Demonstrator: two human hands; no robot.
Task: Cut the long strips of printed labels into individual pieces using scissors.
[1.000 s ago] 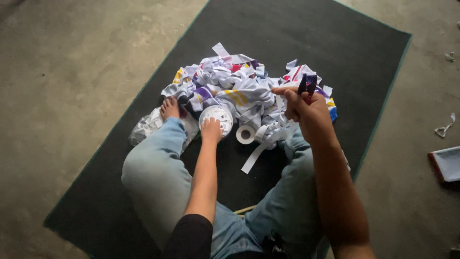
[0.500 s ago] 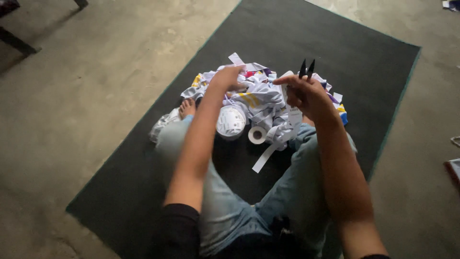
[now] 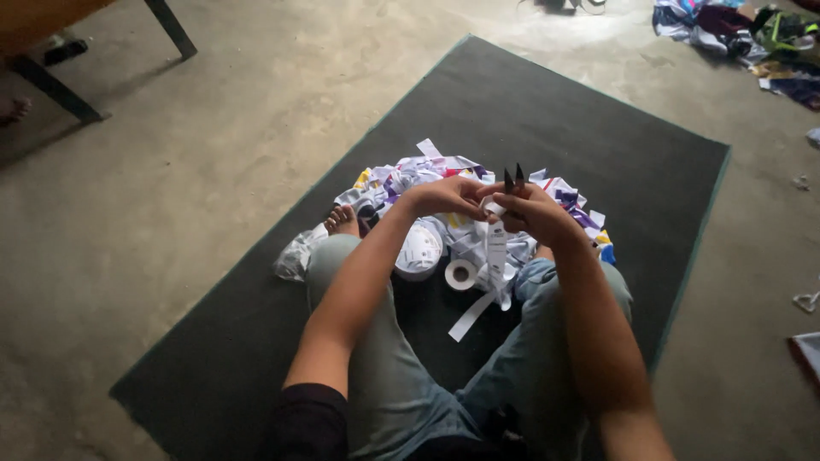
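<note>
I sit cross-legged on a dark mat [image 3: 547,102]. My right hand [image 3: 534,213] grips small black snips [image 3: 513,179], their two points sticking up above the fingers. My left hand [image 3: 448,195] meets it and pinches a white paper strip [image 3: 494,248] that hangs down between both hands. Under the hands lies a heap of white, purple and yellow paper strips [image 3: 427,175]. A big white tape roll [image 3: 418,252] and a small white roll [image 3: 461,275] rest between my knees.
A bare foot [image 3: 343,220] pokes out at the heap's left beside a clear plastic bag [image 3: 295,256]. Furniture legs [image 3: 171,30] stand at top left on the concrete floor. Coloured cloth scraps [image 3: 735,26] lie at top right.
My left hand left the big tape roll and rose to meet the right hand. The view tilted up, showing more floor. Both hands now hold the white strip together.
</note>
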